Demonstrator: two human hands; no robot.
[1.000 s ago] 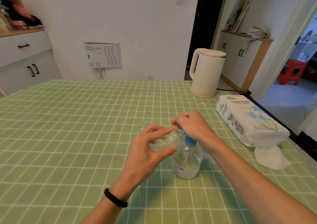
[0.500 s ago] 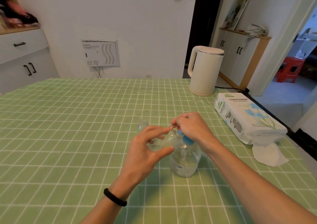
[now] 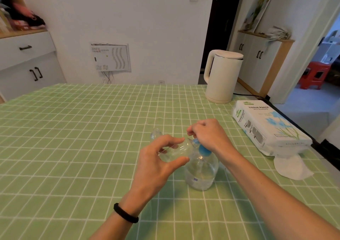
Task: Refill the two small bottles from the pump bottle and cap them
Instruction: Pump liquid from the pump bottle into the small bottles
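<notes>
Left hand (image 3: 156,164) grips tilted small clear plastic bottle (image 3: 176,151) at blue-topped clear pump bottle (image 3: 201,173) spout; right hand (image 3: 207,136) fingers curl onto its pump.

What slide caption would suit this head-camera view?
The left hand tilts a small clear bottle to the pump bottle while the right hand grips its blue pump head.

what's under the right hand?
The pump bottle, standing on the tablecloth. Its blue pump collar shows below the right hand. The pump head itself is covered by the hand. The left hand holds a small bottle tilted toward it.
</notes>
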